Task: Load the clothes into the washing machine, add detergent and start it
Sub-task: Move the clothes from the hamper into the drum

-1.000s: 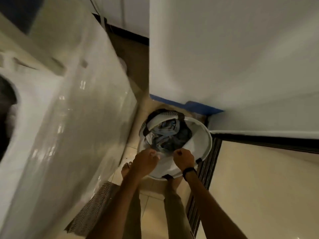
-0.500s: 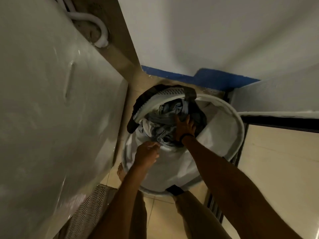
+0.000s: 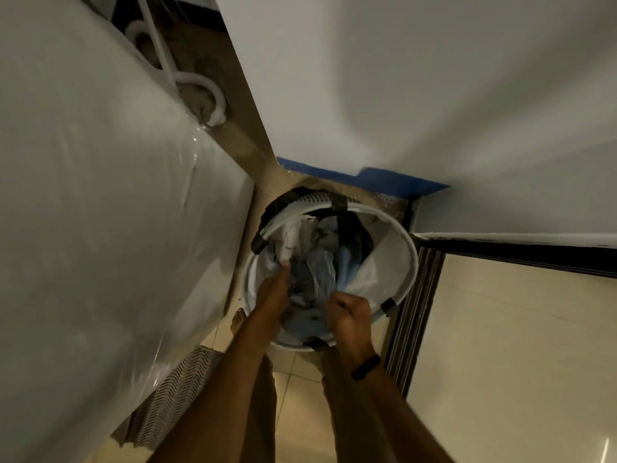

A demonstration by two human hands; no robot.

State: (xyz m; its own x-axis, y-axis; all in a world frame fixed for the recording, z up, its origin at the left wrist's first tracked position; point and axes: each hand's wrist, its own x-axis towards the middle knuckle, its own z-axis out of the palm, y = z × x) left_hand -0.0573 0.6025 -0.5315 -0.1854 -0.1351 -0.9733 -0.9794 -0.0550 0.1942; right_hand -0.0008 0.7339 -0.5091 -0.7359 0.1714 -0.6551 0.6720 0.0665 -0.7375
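Observation:
A round white laundry basket (image 3: 405, 259) stands on the floor in the corner, holding a heap of pale blue, white and dark clothes (image 3: 317, 262). My left hand (image 3: 272, 292) reaches into the basket at its left side, fingers down among the clothes. My right hand (image 3: 350, 314) is closed in a fist on a bunch of light blue cloth at the near side of the basket. A black band sits on my right wrist. The white side of the washing machine (image 3: 100, 212) fills the left of the view; its door is out of sight.
A white wall (image 3: 400, 78) rises behind the basket with a blue skirting strip (image 3: 384, 182). White hoses (image 3: 200, 85) run behind the machine. A patterned mat (image 3: 180, 389) lies by the machine's base. A dark door threshold (image 3: 410, 315) borders the tiled floor on the right.
My right hand has drawn back from deep in the basket to its near side, closed on cloth. My left hand has gone from the rim into the clothes. The view tilted further down.

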